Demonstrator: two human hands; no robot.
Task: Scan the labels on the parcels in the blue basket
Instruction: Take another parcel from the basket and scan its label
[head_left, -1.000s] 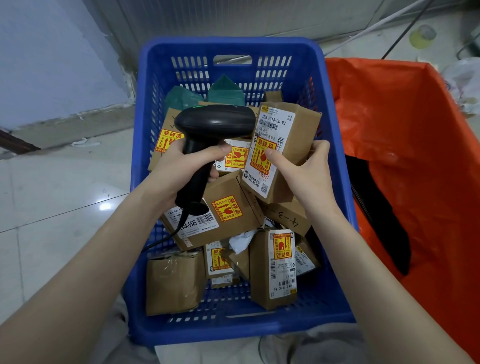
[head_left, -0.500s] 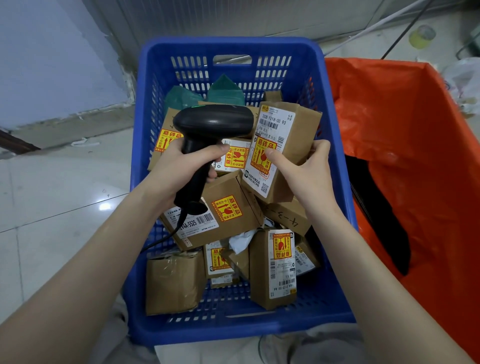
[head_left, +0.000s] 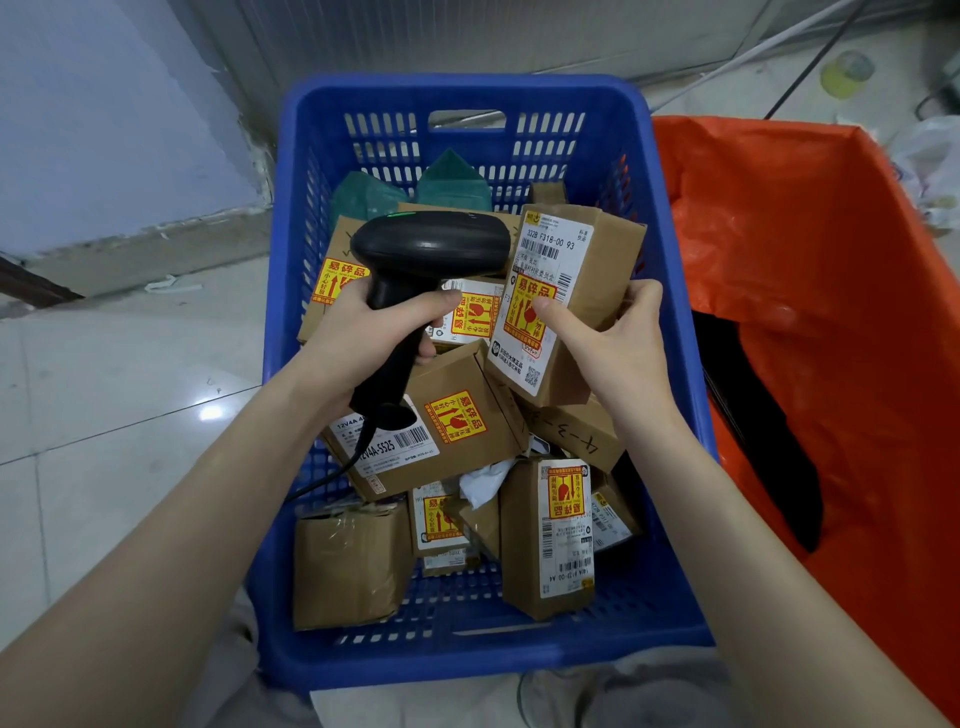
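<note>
Almost nothing has moved since a moment ago: the scanner has dipped just a tiny bit lower, and both hands are where they were.

On the left is pale shiny floor tile (head_left: 104, 395). The left hand (head_left: 363, 332) is closed tight around the handle of the black scanner (head_left: 426, 254). The scanner's big head points to the right, at the box next to it. A small green light shows on top of the head. Its black cord (head_left: 332, 475) hangs down over the basket's left side.

The blue basket (head_left: 467, 93) sits in the middle, full of brown parcels. Many have yellow and red stickers. One flat parcel (head_left: 441, 431) lies just under the scanner, and a tall one (head_left: 550, 535) stands near the front.

The right hand (head_left: 618, 343) holds up one parcel (head_left: 582, 291) above the others. The thumb presses on its white label (head_left: 545, 280) and the fingers wrap around the far side. The label faces the scanner.

On the right, touching the basket, is an orange bag (head_left: 810, 270) with something black inside.
</note>
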